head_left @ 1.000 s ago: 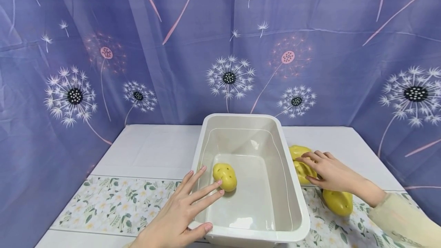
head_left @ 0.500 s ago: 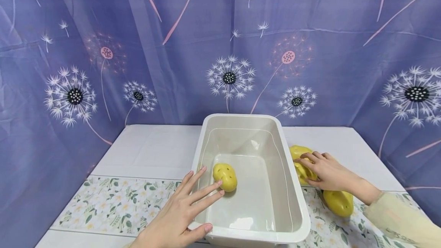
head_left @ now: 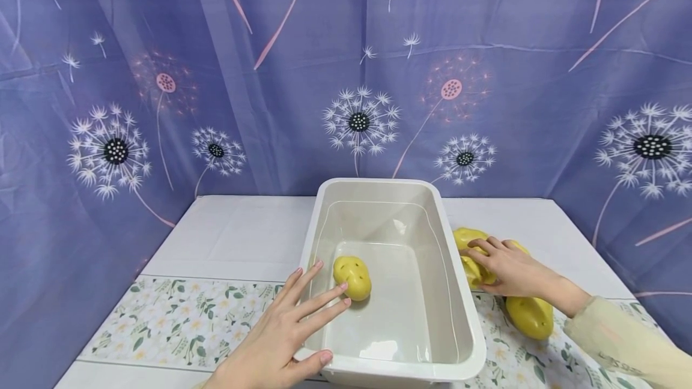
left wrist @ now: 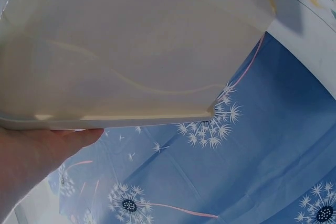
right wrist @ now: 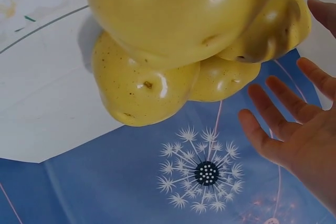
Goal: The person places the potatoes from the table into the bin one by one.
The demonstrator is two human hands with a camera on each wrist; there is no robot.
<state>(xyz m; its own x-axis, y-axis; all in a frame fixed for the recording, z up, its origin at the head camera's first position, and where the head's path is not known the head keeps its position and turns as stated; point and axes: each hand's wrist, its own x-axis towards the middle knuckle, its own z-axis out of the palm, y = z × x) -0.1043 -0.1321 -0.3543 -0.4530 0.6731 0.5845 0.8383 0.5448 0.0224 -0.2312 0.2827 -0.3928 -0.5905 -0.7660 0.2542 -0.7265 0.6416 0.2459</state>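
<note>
A yellow potato [head_left: 352, 279] lies on the bottom of a deep off-white plastic tub [head_left: 397, 369]. My left hand [head_left: 283, 326] spreads its fingers over the tub's near left side; the fingertips overlap the potato in the head view, and contact cannot be told. In the left wrist view that hand [left wrist: 50, 153] meets the tub's rim. Right of the tub, my right hand [head_left: 516, 268] hovers over a cluster of potatoes [head_left: 469, 236], fingers loosely bent. The right wrist view has this hand [right wrist: 302, 124] beside several potatoes [right wrist: 144, 85], with nothing in its grasp.
Another potato [head_left: 531, 320] sits nearer, below the right wrist. A white table [head_left: 243, 227] with a floral strip [head_left: 184, 320] carries everything. The purple dandelion curtain [head_left: 281, 107] stands behind and at both sides.
The right hand and sleeve have shifted slightly left, and part of a potato now shows behind the hand. The left hand, tub and potato inside stay put.
</note>
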